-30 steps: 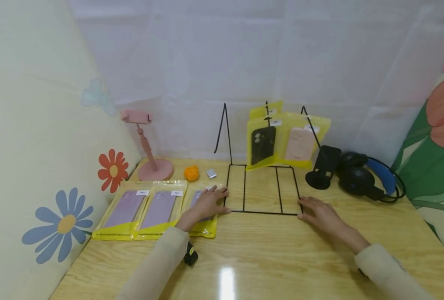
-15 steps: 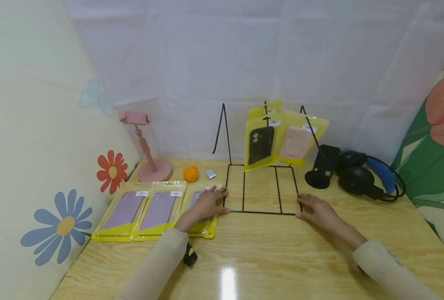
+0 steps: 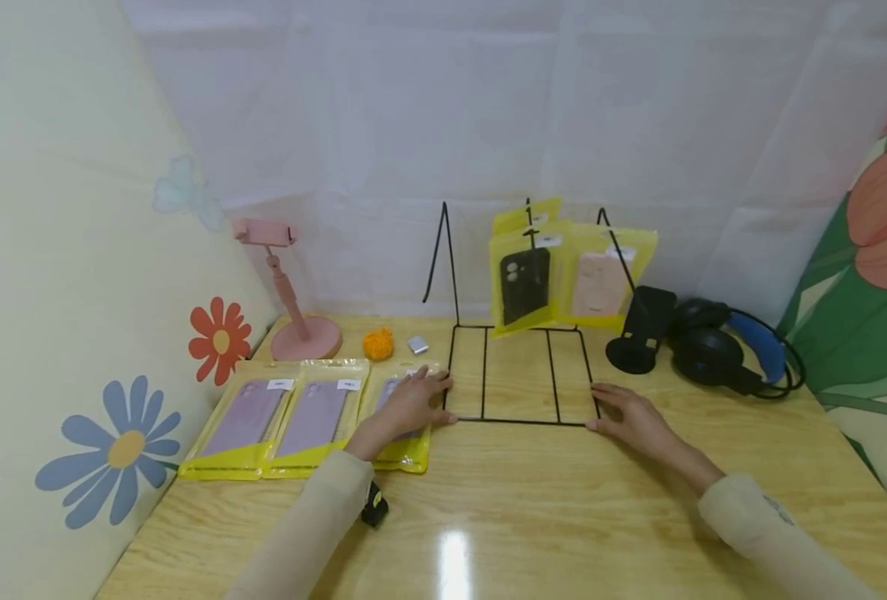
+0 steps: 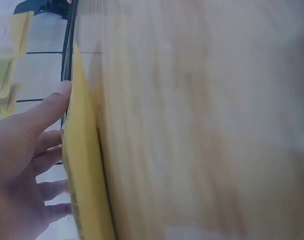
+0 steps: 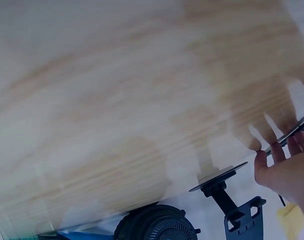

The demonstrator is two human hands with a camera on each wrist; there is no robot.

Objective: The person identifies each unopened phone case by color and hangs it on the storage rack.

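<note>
A black wire display rack [image 3: 520, 421] stands on the wooden table, its upright hooks at the back. From its hooks hang phone cases in clear, yellow-edged bags: a black phone case [image 3: 525, 287], a pink phone case [image 3: 598, 284] and another bag [image 3: 505, 222] behind. My left hand [image 3: 411, 406] touches the rack's left side with relaxed fingers, thumb at the front corner, above a bagged purple phone case partly hidden beneath it. Against the right side rest the thumb and fingertips of my right hand [image 3: 633, 422]. In the left wrist view the left fingers [image 4: 54, 107] look fairly straight.
Two more bagged purple phone cases [image 3: 312, 419] [image 3: 244, 419] lie at the left. Behind them are a pink phone stand [image 3: 307, 337], an orange yarn ball [image 3: 378, 344] and a small white block [image 3: 418, 344]. A black phone stand [image 3: 648, 312] and headphones [image 3: 708, 356] sit at the right.
The hanging bags sway slightly; the pink phone case swung toward the black one and back. Both hands stay at the rack's sides. The whole view shifts a little.
</note>
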